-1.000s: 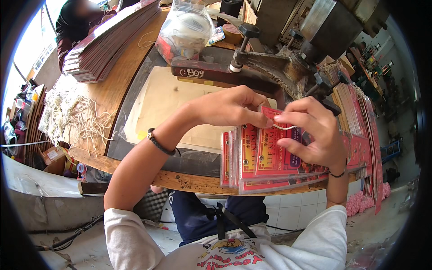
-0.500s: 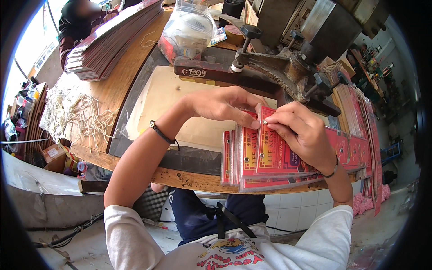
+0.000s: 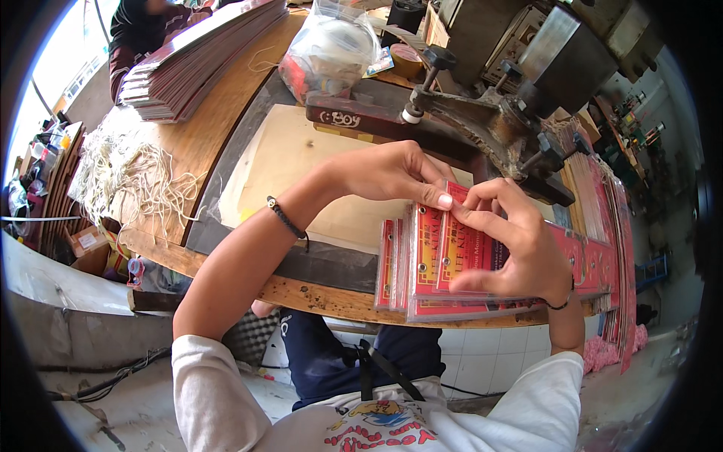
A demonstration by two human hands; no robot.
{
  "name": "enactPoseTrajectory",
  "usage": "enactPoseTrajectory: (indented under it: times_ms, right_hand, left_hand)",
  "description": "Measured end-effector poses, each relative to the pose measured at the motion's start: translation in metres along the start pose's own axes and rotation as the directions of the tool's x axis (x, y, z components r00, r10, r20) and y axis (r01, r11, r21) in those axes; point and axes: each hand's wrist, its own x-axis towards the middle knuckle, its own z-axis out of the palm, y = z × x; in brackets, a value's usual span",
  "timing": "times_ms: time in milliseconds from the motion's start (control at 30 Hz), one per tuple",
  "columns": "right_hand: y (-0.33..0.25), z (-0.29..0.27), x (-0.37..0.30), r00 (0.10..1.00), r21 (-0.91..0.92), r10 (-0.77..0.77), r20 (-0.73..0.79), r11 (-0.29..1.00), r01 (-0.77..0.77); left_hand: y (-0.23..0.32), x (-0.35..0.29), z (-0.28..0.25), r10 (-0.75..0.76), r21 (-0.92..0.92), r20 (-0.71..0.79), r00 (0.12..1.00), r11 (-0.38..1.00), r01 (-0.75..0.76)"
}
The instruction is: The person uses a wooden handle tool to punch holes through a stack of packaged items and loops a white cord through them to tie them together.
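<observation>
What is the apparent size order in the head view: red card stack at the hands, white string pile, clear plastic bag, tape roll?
Largest: red card stack and white string pile, too alike to rank, right hand partly hiding the stack
Clear plastic bag
Smallest: tape roll

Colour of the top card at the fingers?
Top card: red where visible, with a yellow panel near its left end; head view.

The top card (image 3: pixel 461 245) is red with a yellow strip at its left, printed face up, its right part hidden. It overlaps a fanned stack of similar red cards (image 3: pixel 444 307) with metal eyelets (image 3: pixel 422 267), toward the right of the wooden table's (image 3: pixel 331 300) front edge.
</observation>
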Motion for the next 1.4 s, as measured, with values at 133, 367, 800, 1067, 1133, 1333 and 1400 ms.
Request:
enactPoseTrajectory:
  times_ms: [133,367,800,1067,1133,1333,1400]
  right_hand:
    - [-0.009,-0.006,-0.003,0.99,-0.092,0.05,0.131,0.995,-0.038]
    - [-0.008,-0.003,-0.008,0.994,-0.148,0.055,0.09,0.988,-0.041]
    - [-0.012,-0.005,-0.01,0.997,-0.226,0.081,-0.001,0.971,-0.079]
    - [-0.012,-0.03,-0.012,0.984,-0.046,0.157,0.089,0.987,-0.153]
    - [-0.007,-0.036,-0.01,0.975,0.058,0.155,0.157,0.984,-0.166]
    - [0.008,-0.043,-0.007,0.944,0.356,0.171,0.283,0.895,-0.269]
    - [0.012,-0.035,-0.005,0.939,0.423,0.181,0.293,0.856,-0.297]
  left_hand:
    - [0.001,0.0,0.004,-0.005,-0.04,-0.043,0.999,0.999,0.003]
    - [-0.001,0.003,0.005,-0.019,-0.015,-0.107,0.994,1.0,0.018]
    - [0.016,0.006,0.011,0.068,0.069,-0.256,0.964,0.996,-0.052]
    - [0.021,0.007,0.01,0.154,0.102,-0.165,0.974,0.985,-0.138]
    - [0.022,0.008,0.016,0.11,0.158,-0.263,0.958,0.985,-0.07]
    - [0.018,0.008,0.023,0.108,0.161,-0.316,0.943,0.985,-0.059]
    - [0.016,0.004,0.024,0.106,0.185,-0.327,0.939,0.982,-0.046]
